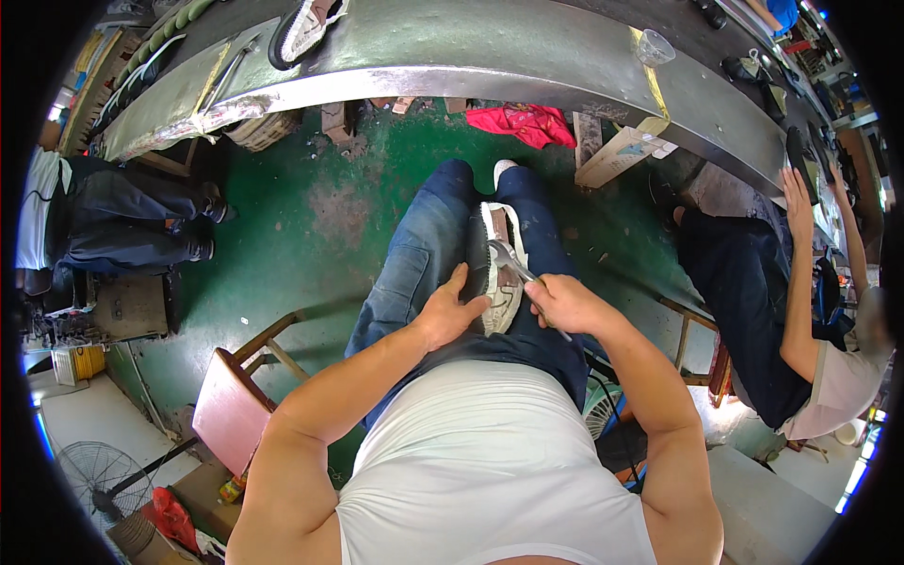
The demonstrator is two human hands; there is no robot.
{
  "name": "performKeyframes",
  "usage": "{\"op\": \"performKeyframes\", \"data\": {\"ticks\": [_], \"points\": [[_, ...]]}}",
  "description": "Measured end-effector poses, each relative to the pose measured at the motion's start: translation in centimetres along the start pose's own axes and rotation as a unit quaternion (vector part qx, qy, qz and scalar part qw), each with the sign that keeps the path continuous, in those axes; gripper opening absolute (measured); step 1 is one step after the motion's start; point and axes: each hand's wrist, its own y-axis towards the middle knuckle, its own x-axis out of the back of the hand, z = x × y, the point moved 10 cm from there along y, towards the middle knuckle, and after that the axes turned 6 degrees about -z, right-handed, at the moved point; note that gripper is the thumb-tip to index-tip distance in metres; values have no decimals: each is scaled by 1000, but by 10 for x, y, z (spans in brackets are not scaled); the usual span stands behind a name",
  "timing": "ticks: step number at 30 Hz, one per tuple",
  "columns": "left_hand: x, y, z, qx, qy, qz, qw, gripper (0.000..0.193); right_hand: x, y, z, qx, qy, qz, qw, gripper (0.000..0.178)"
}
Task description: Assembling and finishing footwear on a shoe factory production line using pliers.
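Across my thighs lies a lace-up shoe [504, 299] with a brown and pale upper, a white edge strip and a dark sole turned to the left. My left hand [450, 313] steadies it near its lower end, fingers against the sole and thumb toward the upper. In the grip of my right hand [565, 303] is a metal hammer [504, 254]. Its head is at the shoe's side, by the seam between sole and upper; whether it touches cannot be told. The end of the handle shows below the fist.
A metal-topped bench [452, 42] curves ahead, bearing another shoe [306, 33], a metal tool [231, 71] and a clear cup [654, 47]. People sit at left and right. A pink-topped stool [231, 405] and a fan [99, 480] are at left; red cloth [523, 122] lies under the bench.
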Motion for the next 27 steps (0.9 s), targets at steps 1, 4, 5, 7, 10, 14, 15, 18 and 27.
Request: {"op": "performKeyframes", "data": {"ticks": [1,4,5,7,10,14,15,18,27], "points": [[0,-2,-4,-4,5,9,1000,100,1,-3,2,1,0,1,1000,46],[5,-12,-18,-7,96,-13,995,107,6,-19,14,86,4,-54,995,44],[8,-10,-22,-8,94,-15,995,107,3,-20,9,99,31,-66,992,41],[15,-3,-28,-3,124,15,992,108,-3,-31,1,117,55,-74,989,38],[58,-9,-77,-196,226,-16,954,91,-1,-46,-6,103,45,-99,989,29],[118,1,-61,-147,98,-23,984,67,-10,-51,21,189,-21,-99,977,37],[119,3,-55,-147,101,-28,984,67,-12,-46,26,194,-20,-98,976,37],[113,9,-38,-142,51,-8,989,63,-24,-34,46,212,-71,-87,971,45],[114,8,-43,-129,24,-13,991,59,-30,-17,78,247,-148,-188,939,42]]}}
